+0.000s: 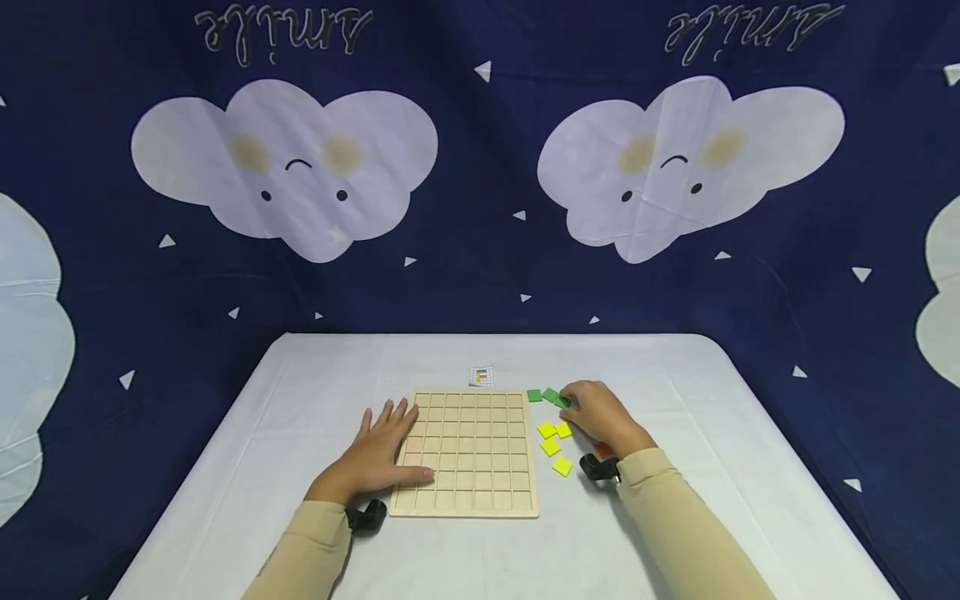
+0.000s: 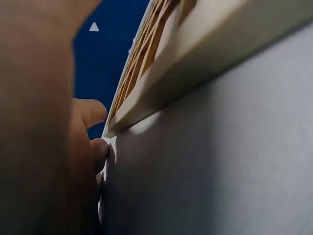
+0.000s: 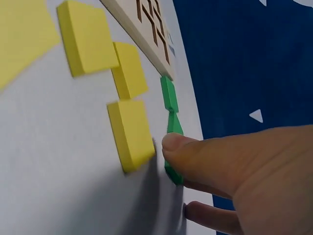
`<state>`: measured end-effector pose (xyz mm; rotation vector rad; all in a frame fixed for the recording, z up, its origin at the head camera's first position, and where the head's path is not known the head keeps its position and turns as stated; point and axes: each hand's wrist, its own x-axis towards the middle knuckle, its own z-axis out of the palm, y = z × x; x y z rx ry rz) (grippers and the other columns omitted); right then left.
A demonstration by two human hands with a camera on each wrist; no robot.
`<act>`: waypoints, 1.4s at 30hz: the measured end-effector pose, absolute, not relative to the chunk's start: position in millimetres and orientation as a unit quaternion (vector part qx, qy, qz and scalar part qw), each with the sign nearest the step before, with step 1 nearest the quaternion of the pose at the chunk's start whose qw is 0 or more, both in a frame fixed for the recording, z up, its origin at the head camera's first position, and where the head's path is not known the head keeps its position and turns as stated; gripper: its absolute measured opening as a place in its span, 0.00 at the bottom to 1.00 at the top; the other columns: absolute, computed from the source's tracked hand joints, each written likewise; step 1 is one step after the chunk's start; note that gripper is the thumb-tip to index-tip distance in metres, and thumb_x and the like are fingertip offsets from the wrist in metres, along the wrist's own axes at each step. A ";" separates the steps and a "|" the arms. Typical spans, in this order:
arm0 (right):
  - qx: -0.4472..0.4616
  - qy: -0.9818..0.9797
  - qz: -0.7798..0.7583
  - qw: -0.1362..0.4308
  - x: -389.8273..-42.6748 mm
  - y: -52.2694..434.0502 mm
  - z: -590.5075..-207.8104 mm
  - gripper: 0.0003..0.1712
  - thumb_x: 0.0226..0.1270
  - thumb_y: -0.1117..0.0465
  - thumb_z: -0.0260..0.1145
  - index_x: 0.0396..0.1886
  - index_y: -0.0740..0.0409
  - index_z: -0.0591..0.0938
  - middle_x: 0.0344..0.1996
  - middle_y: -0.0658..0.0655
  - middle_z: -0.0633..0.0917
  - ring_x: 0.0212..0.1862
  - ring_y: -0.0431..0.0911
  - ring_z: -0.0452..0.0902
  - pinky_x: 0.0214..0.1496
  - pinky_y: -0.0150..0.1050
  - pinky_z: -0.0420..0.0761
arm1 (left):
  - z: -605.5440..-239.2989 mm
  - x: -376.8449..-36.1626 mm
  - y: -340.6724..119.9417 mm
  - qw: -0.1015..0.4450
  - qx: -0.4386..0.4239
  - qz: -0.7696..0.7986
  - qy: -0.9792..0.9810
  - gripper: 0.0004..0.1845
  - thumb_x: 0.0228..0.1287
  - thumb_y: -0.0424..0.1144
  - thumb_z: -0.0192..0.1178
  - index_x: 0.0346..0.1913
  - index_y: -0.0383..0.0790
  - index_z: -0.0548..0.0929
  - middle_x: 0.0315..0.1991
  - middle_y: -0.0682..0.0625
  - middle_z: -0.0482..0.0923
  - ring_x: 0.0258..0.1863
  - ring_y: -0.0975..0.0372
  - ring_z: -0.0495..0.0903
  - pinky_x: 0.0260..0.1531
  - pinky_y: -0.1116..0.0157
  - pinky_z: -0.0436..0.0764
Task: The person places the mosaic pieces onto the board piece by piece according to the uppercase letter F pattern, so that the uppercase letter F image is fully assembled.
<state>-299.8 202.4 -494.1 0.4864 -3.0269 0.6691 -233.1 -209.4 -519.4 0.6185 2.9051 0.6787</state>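
A square wooden grid board lies flat on the table, its compartments bare. My left hand rests along the board's left side with fingers spread and straight, the thumb reaching over the lower left compartments. Just right of the board's far corner, several green tiles lie in a short row. My right hand pinches the nearest green tile of that row between thumb and fingers, close over the table. Several yellow tiles lie between the board and my right hand. Something red shows partly under my right wrist.
A small printed card with a coloured grid pattern lies beyond the board's far edge. The white table ends at a dark blue cloth with cloud prints. Black wrist cameras sit low beside both hands.
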 end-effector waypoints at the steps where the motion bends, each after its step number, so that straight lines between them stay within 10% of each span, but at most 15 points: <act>1: 0.148 -0.965 0.215 0.004 -300.4 200.5 -494.6 0.19 0.67 0.63 0.78 0.55 0.66 0.88 0.55 0.65 0.87 0.63 0.63 0.79 0.68 0.59 0.75 | -520.7 -233.1 -209.7 0.047 0.202 0.216 0.954 0.68 0.52 0.79 0.65 0.85 0.38 0.53 0.84 0.38 0.44 0.82 0.42 0.37 0.76 0.41 0.29; 42: 0.080 -0.904 0.403 0.116 -295.5 174.5 -507.1 0.10 0.69 0.69 0.74 0.49 0.64 0.90 0.46 0.59 0.89 0.50 0.54 0.86 0.55 0.53 0.84 | -526.9 -232.2 -210.4 0.020 0.211 0.196 0.957 0.67 0.50 0.79 0.66 0.83 0.37 0.60 0.84 0.40 0.48 0.83 0.45 0.41 0.79 0.45 0.38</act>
